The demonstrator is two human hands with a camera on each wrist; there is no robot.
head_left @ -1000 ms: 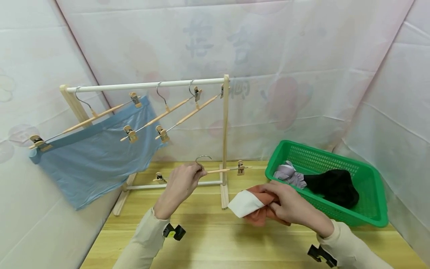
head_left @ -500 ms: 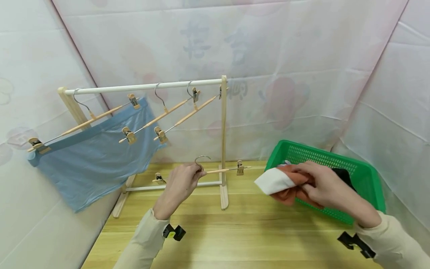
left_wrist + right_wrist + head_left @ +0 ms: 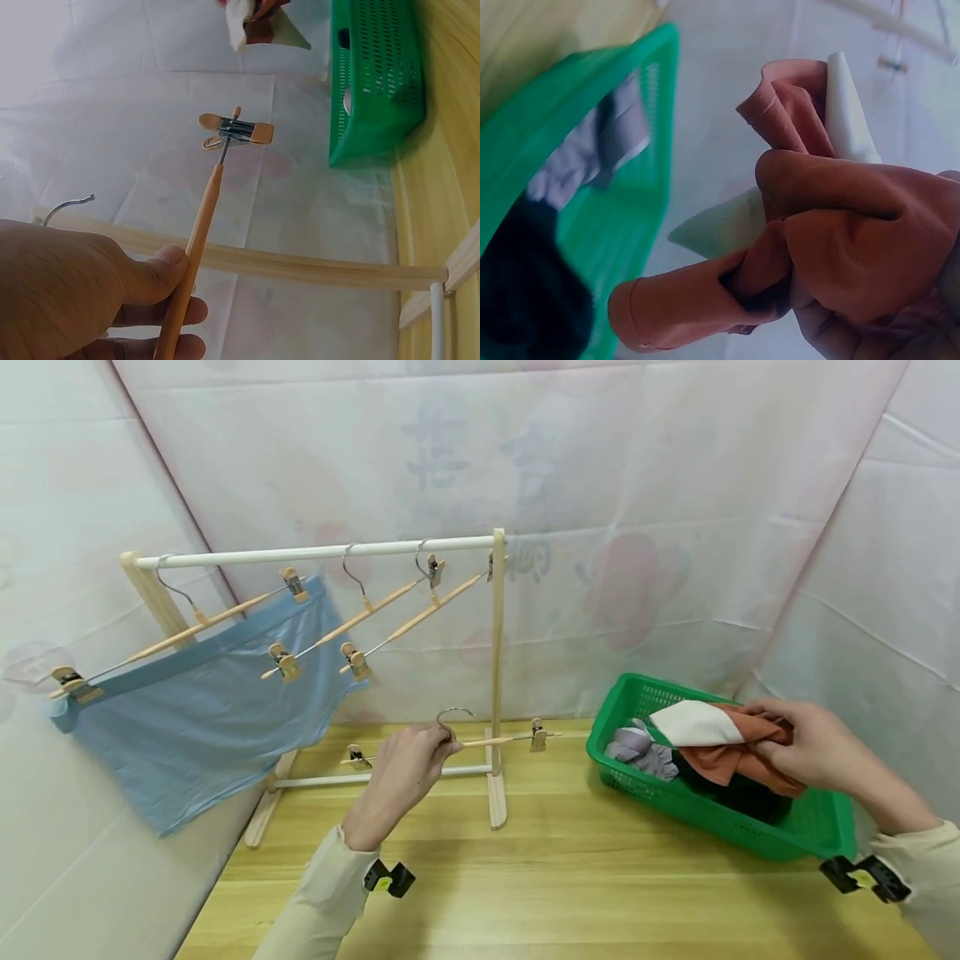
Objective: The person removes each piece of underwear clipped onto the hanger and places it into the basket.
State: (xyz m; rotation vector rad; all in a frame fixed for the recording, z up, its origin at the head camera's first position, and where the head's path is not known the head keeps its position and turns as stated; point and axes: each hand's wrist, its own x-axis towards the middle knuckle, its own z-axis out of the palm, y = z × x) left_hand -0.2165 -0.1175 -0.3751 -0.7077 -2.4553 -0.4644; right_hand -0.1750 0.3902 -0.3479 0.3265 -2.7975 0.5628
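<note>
My left hand (image 3: 405, 777) pinches the wooden bar of a clip hanger (image 3: 487, 742) near its metal hook, low in front of the rack. In the left wrist view thumb and fingers lie round the bar, and the hanger's clip (image 3: 237, 129) at the far end holds nothing. My right hand (image 3: 817, 747) grips a bunched rust-orange and white cloth garment (image 3: 731, 752) above the green basket (image 3: 675, 817). The right wrist view shows the orange fabric (image 3: 870, 232) folded over the fingers, partly hiding them. A grey garment (image 3: 637, 750) and a black garment (image 3: 757, 802) lie in the basket.
A wooden rack with a white rail (image 3: 322, 553) stands on the left of the table (image 3: 540, 893). Blue shorts-like cloth (image 3: 217, 710) hangs clipped on one hanger. Two bare clip hangers (image 3: 367, 606) hang beside it. Fabric walls (image 3: 570, 460) enclose the back and sides.
My right hand has carried the orange and white garment rightward from the table's middle to above the basket. My left hand has stayed in place with the hanger.
</note>
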